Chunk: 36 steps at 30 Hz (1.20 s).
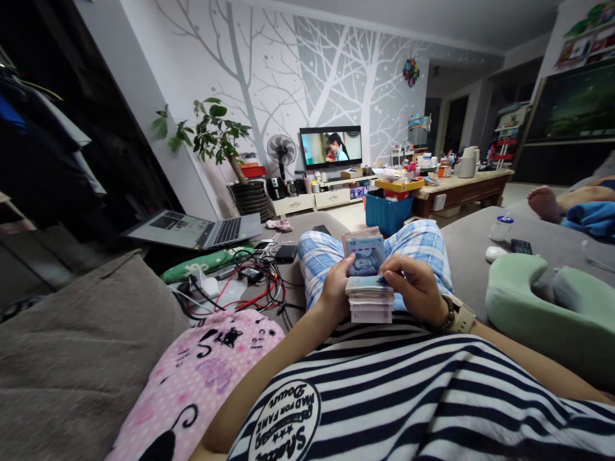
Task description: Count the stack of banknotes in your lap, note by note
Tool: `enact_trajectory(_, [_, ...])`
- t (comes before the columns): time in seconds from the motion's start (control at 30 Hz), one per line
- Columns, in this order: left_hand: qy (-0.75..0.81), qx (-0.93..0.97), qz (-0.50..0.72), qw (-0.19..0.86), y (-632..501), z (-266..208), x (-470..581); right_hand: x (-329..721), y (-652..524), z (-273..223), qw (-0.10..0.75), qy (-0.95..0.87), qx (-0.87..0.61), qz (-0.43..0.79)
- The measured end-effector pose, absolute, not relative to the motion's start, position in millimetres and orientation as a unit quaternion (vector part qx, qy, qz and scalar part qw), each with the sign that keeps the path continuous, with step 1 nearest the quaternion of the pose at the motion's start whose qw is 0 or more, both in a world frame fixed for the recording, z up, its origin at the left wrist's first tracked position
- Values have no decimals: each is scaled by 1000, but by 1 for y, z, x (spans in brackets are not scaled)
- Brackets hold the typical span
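Note:
A thick bundle of banknotes (369, 299) is held over my lap, folded so that one part stands up behind, showing a bluish note (365, 256), and the other hangs toward my body with its edges fanned in steps. My left hand (336, 285) grips the bundle from the left side, thumb along the upright part. At the right edge, the fingers of my right hand (417, 291) are pinched together at the corner of the top note. Whether they hold just one note or more is hidden. A beaded bracelet and a pale watch (462, 315) circle my right wrist.
An open laptop (196, 230) and tangled cables (254, 282) lie left of my legs. At right are a green neck pillow (552, 301), a remote (521, 246) and another person's foot (545, 203). Ahead stand a blue bin (388, 214) and a cluttered table (475, 182).

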<state>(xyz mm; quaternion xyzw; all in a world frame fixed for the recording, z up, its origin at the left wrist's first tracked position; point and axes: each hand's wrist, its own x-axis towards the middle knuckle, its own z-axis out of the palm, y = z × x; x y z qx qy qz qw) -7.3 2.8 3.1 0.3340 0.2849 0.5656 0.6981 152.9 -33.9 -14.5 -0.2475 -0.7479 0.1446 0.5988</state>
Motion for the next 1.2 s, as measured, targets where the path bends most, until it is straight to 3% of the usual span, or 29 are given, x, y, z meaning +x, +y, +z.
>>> enact_trajectory(0.7, [299, 333, 584, 677, 0, 5, -3, 151, -39, -6, 572, -784, -181, 162])
enact_trajectory(1.0, [293, 353, 570, 682, -7, 4, -8, 150, -27, -17, 653, -666, -328, 150])
enact_trajectory(1.2, [268, 373, 536, 708, -12, 6, -8, 151, -18, -17, 649, -632, -376, 192])
